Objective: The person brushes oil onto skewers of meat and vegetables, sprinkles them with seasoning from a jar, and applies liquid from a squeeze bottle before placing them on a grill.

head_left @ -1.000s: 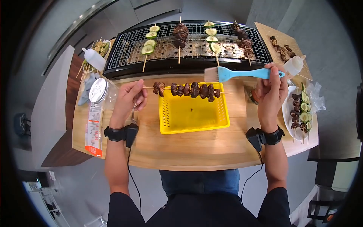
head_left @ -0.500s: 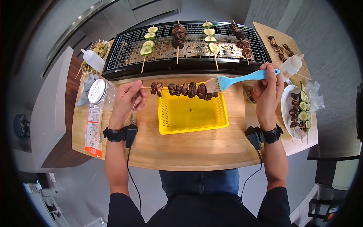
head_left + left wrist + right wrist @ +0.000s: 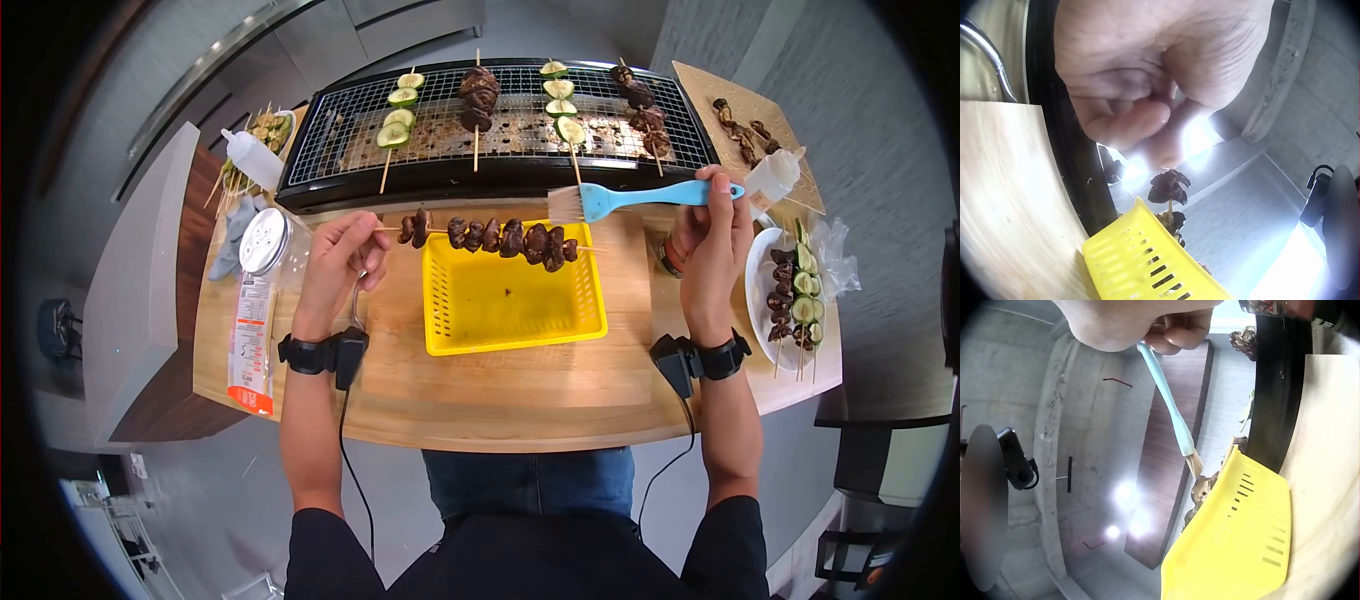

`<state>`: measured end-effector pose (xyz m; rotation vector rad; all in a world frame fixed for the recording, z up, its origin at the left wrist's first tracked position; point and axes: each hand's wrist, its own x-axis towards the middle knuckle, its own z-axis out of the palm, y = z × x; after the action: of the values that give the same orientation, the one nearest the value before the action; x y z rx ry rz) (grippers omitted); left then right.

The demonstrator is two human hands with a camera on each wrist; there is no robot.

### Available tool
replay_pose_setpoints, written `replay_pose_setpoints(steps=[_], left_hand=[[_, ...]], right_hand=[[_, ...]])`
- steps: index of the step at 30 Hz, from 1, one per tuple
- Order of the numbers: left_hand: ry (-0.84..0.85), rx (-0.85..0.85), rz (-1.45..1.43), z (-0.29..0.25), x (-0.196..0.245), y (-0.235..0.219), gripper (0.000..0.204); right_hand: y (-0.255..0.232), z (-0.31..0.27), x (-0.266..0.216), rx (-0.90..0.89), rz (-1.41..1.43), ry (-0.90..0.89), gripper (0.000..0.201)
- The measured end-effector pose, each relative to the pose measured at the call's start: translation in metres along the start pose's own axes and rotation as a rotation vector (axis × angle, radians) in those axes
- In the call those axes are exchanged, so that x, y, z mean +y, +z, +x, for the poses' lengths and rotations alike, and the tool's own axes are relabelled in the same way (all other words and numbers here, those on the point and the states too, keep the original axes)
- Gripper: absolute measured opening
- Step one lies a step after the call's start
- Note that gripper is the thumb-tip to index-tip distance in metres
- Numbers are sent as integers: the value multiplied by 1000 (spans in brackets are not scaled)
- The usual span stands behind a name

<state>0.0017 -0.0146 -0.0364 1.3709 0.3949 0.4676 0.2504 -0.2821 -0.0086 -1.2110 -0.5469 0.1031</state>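
Observation:
In the head view my left hand [image 3: 342, 260] pinches the bare left end of a skewer of dark brown pieces [image 3: 511, 240], held level over a yellow basket [image 3: 515, 348]. My right hand [image 3: 712, 240] grips the far end of a light blue basting brush [image 3: 655, 195]. The brush's pale bristles [image 3: 566, 205] point left, just above the right part of the skewer. In the right wrist view the bristles [image 3: 1194, 464] come close to the brown pieces [image 3: 1200, 490]. In the left wrist view the basket rim hides part of the skewer.
Behind the basket stands a black grill [image 3: 340, 184] bearing cucumber and dark brown skewers. A shaker jar [image 3: 264, 242], white bottle [image 3: 252, 158] and packet [image 3: 250, 340] are at left. On the right are another bottle [image 3: 773, 180], a plate of skewers [image 3: 760, 270] and a board [image 3: 700, 85].
The brush first came down onto the right part of the skewer, then lifted slightly off it. My left hand keeps the skewer nearly still.

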Motion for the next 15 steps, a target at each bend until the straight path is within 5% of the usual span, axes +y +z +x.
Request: replay_pose_setpoints(steps=[7, 15], left_hand=[[15, -31, 3, 0, 0, 0, 29], [26, -43, 20, 0, 1, 0, 28]], right_hand=[[4, -4, 5, -141, -3, 29, 28], [2, -2, 4, -93, -22, 79, 26]])
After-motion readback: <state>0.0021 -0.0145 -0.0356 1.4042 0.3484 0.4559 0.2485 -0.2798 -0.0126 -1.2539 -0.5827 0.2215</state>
